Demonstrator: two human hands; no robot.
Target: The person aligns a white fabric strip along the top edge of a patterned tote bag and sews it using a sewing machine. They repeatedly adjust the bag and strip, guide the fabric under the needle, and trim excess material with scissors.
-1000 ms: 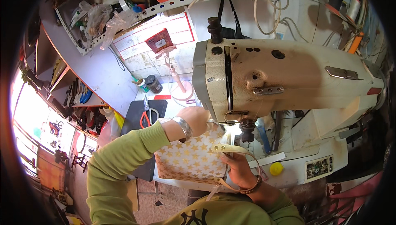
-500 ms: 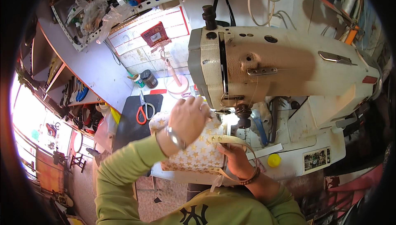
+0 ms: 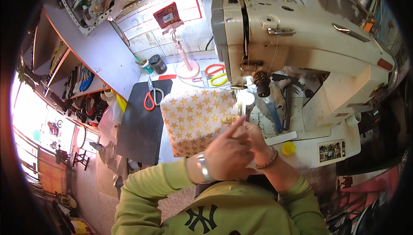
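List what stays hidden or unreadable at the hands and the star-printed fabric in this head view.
- Right hand: mostly covered by the left hand; its grip is unseen.
- White fabric piece with gold stars: near edge hidden under both hands.
- Small gold fitting at the fabric's edge: too small to identify.
- Cream sewing machine: needle blurred.

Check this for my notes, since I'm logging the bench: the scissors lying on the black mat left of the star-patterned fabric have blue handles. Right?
Not quite. In the head view the scissors on the black mat, left of the star-patterned fabric, have orange handles, not blue. The rest holds: they lie on the mat beside the fabric.
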